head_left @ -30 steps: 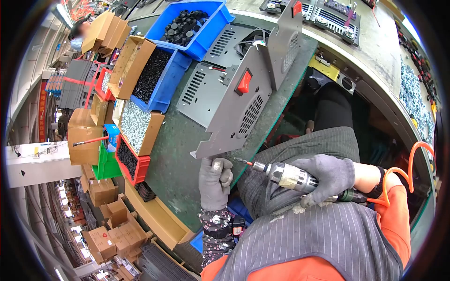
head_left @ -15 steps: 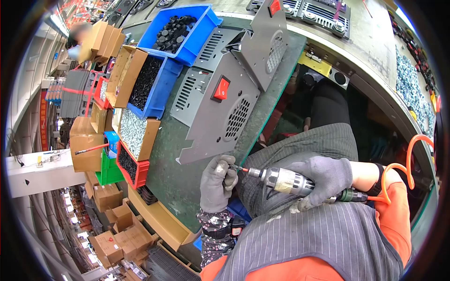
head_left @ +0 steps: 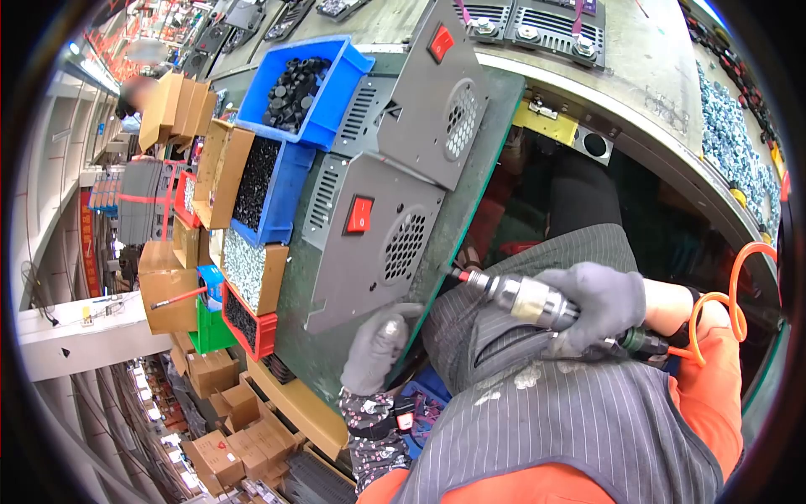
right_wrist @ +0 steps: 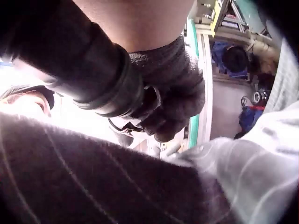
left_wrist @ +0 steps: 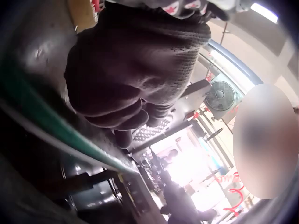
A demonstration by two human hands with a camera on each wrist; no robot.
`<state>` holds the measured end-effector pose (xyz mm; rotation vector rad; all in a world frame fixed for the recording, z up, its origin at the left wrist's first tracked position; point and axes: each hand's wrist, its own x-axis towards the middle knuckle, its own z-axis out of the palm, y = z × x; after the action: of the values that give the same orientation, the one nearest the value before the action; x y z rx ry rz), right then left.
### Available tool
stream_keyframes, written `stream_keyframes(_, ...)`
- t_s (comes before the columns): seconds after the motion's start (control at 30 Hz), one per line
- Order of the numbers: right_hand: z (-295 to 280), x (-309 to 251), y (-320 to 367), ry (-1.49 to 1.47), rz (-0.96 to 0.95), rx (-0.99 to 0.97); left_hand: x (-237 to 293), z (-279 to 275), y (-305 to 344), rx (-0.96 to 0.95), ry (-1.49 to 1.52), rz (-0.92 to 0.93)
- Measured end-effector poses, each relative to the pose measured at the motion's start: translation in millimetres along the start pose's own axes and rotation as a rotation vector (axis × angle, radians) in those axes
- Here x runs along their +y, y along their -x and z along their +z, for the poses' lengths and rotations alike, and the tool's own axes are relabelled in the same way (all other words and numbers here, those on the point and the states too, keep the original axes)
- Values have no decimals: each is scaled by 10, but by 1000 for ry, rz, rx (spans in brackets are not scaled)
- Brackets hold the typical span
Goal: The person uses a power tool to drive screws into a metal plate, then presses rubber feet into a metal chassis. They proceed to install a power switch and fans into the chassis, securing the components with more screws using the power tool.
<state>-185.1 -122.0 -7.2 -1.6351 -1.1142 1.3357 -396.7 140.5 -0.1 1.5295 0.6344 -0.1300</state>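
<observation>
My gloved right hand (head_left: 600,307) grips a power screwdriver (head_left: 529,301) with an orange coiled hose, its bit pointing left over my lap. A dark piece shows at the bit's tip. My gloved left hand (head_left: 374,349) is by the lower edge of a grey metal panel (head_left: 369,260) with a red rocker switch (head_left: 359,215) and a round vent grille. In the left wrist view the glove's fingers (left_wrist: 124,119) are curled; I cannot tell whether they hold anything. A second grey panel (head_left: 437,101) with a red switch stands behind. In the right wrist view the screwdriver's dark handle (right_wrist: 107,79) shows.
Blue bins of black caps (head_left: 290,92) and small black parts (head_left: 256,181) line the green table's far side, beside a cardboard box of silvery screws (head_left: 243,269) and a red bin (head_left: 252,328). The table's green edge (head_left: 470,193) runs before my lap.
My left fingers have left the screwdriver's bit and moved down and left, below the panel. The bit has swung slightly upward. The head view has shifted, turning the panels more face-on.
</observation>
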Motion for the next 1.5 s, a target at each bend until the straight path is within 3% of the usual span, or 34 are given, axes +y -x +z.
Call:
stream_keyframes(0.03, -52, 114, 1, 49, -57, 83, 41, -121, 9, 140, -202, -116)
stream_keyframes(0.1, -158, 111, 0, -2, 20, 156, -144, -564, -37, 258, -549, -81)
stream_keyframes(0.13, -209, 135, -15, -12, 14, 144, -122, -587, -70, 261, -548, -83)
stream_keyframes(0.2, -236, 179, -61, -12, -18, 143, -35, -596, -182, 503, -462, -26)
stream_keyframes(0.27, -234, 210, -116, -57, -64, 130, 66, -451, -436, 603, -288, 102)
stream_keyframes(0.37, -205, 231, -197, -115, -60, 109, 217, -208, -761, 540, -74, 197)
stream_keyframes(0.57, -210, 277, -300, -190, -67, 95, 341, -60, -952, 470, 111, 198)
stream_keyframes(0.83, -272, 199, -402, -56, -7, 78, 398, -8, -1033, 429, 292, 158)
stream_keyframes(0.9, -254, 213, -407, -9, -64, 110, 423, 10, -1047, 419, 366, 150)
stream_keyframes(1.1, -292, 198, -270, 1, -49, 111, 668, -109, -816, 676, 948, 27)
stream_keyframes(1.17, -256, 270, -264, 17, 32, 64, 399, -259, -606, 501, 1002, -9)
stream_keyframes(1.3, -161, 269, -261, 31, 59, 125, -389, -659, -13, -210, 1132, -126)
stream_keyframes(1.37, -152, 214, -269, 7, 66, 109, -297, -285, 87, 140, 961, -192)
stream_keyframes(1.4, -146, 187, -267, -23, 72, 103, -217, -119, 52, 197, 972, -277)
stream_keyframes(1.5, -126, 132, -251, -48, 70, 115, -160, 194, 45, 154, 850, -292)
